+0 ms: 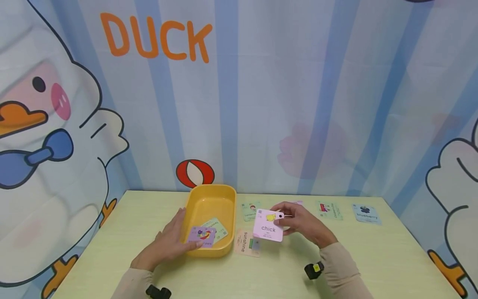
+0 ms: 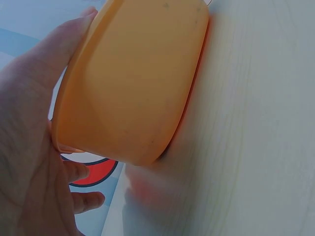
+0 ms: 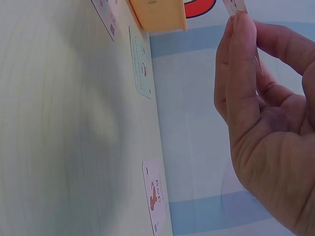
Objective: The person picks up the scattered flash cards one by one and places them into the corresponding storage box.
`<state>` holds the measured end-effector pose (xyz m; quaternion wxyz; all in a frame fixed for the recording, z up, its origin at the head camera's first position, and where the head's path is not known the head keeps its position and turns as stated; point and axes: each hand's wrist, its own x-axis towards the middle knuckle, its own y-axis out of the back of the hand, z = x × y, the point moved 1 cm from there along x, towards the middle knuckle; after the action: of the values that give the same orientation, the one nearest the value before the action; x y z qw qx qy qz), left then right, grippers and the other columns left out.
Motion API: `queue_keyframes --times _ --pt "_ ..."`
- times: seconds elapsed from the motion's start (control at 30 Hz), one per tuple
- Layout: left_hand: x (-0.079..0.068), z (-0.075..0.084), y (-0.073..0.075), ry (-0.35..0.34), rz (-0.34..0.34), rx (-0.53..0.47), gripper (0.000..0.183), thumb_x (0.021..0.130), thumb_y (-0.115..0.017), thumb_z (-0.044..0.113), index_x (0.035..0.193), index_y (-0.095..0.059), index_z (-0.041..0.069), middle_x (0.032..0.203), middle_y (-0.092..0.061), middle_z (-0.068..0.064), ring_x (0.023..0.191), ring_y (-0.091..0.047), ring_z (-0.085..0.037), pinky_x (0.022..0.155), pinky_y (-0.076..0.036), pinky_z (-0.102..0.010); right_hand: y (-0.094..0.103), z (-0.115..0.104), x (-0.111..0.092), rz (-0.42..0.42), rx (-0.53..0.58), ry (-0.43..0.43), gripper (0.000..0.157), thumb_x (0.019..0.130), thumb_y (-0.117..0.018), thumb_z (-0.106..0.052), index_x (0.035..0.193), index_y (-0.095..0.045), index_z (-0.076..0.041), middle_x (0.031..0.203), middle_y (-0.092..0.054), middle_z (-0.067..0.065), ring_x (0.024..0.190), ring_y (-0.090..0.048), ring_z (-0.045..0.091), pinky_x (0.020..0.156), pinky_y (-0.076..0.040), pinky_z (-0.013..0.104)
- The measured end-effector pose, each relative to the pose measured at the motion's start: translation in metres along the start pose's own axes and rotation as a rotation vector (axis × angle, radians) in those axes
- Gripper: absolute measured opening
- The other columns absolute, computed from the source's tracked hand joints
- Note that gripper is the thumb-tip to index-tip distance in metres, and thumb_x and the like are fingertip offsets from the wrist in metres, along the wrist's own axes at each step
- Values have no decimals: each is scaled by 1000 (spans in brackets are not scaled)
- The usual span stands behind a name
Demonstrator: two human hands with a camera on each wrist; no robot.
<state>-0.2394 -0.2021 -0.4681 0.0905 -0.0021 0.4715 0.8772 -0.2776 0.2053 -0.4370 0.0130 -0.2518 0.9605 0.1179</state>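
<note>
My right hand point(image 1: 300, 224) pinches a pink picture card point(image 1: 268, 232) with a yellow chick and the word "chick". This card is raised above the table, right of a yellow tray point(image 1: 232, 207). In the right wrist view, the card's edge point(image 3: 235, 6) shows between thumb and fingertips. My left hand point(image 1: 168, 241) rests against the tray's left near corner, its thumb at the near rim. Some of its fingers point(image 2: 88, 200) hang loosely beside the tray in the left wrist view. Inside the tray lie a purple card point(image 1: 202, 235) and a pale green card point(image 1: 219, 227), overlapping.
A "sunshine" card point(image 1: 243, 245) lies right of the tray, with a green card point(image 1: 249, 212) behind it. Farther right are another green card point(image 1: 330, 211) and a "blueberry" card point(image 1: 367, 214). My right hand mostly hides a pink card point(image 1: 298, 202). A curtain point(image 1: 261, 124) hangs behind the table.
</note>
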Motion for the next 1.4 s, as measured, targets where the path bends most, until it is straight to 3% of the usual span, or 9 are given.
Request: queue_keyframes --times 0.4,1.4 --pt "0 0 1 -37 2 3 125 79 -69 71 164 -1 10 171 -5 -16 153 -15 -45 108 -12 -84 -7 0 7 -8 4 10 43 96 -70 -15 135 -57 -3 122 -64 19 100 -68 27 80 -61 46" --pt "1 -2 0 -18 -4 -7 123 79 -70 70 164 -1 13 171 -5 -16 153 -15 -46 108 -11 -84 -29 -4 23 -7 -5 3 43 94 -74 -19 133 -60 -7 114 -63 15 96 -68 25 81 -61 43"
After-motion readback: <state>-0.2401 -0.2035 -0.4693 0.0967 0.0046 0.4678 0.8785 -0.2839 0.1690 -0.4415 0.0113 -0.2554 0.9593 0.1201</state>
